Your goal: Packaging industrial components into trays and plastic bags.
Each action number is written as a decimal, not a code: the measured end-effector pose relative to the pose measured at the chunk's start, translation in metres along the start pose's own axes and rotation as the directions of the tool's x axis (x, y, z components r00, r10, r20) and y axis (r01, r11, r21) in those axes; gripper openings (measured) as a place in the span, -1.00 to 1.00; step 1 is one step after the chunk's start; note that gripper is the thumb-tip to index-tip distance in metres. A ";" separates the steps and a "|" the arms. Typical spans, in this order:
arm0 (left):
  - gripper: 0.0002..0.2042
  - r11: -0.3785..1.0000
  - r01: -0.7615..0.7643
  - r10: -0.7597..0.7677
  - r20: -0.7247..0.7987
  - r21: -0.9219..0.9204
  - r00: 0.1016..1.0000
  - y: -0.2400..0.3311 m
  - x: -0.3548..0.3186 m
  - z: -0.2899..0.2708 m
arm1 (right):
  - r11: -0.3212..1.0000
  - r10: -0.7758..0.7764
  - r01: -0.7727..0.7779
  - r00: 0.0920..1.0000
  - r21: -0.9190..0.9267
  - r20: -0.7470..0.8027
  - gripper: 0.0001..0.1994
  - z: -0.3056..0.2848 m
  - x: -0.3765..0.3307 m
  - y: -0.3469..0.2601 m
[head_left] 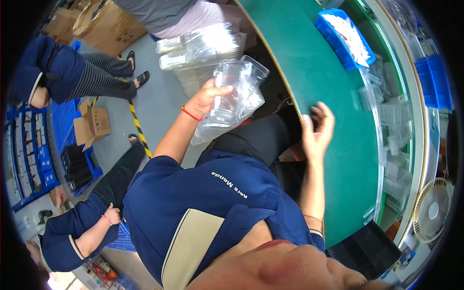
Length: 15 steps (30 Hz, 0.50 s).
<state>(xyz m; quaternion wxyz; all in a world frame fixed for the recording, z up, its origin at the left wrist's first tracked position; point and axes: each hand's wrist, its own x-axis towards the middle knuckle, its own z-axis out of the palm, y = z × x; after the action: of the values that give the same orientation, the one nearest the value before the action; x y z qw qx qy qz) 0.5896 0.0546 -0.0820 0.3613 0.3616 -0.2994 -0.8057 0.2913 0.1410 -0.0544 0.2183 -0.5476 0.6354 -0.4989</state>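
My left hand [209,99], with a red cord at its wrist, is closed on the edge of some clear plastic blister packs [234,92]. The thumb lies on top of them. Beneath and beyond them is a tall stack of similar clear plastic packs [208,48], partly in a bag. Over the near edge of the green table [353,150], my right hand [319,129] is raised with its fingers apart and slightly curled. Nothing shows in its grasp.
A blue bin [355,55] of white pieces stands on the table's far part. Clear plastic packs [396,121] line its right side; a black tray [365,253] and a fan [432,210] are nearby. People, cardboard boxes [108,29] and blue racks [31,150] are at left.
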 end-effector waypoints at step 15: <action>-0.27 0.145 -0.529 -0.370 0.542 0.836 0.755 -0.014 0.051 0.192 | 0.984 0.059 -0.125 0.906 0.130 0.420 -0.34 -0.076 -0.016 -0.025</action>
<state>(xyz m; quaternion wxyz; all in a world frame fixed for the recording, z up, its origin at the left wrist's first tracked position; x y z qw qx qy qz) 0.4063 0.0641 -0.0036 -0.0481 0.1829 -0.8723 -0.4509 0.2457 0.1877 -0.0059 0.4130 -0.5917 0.5593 -0.4080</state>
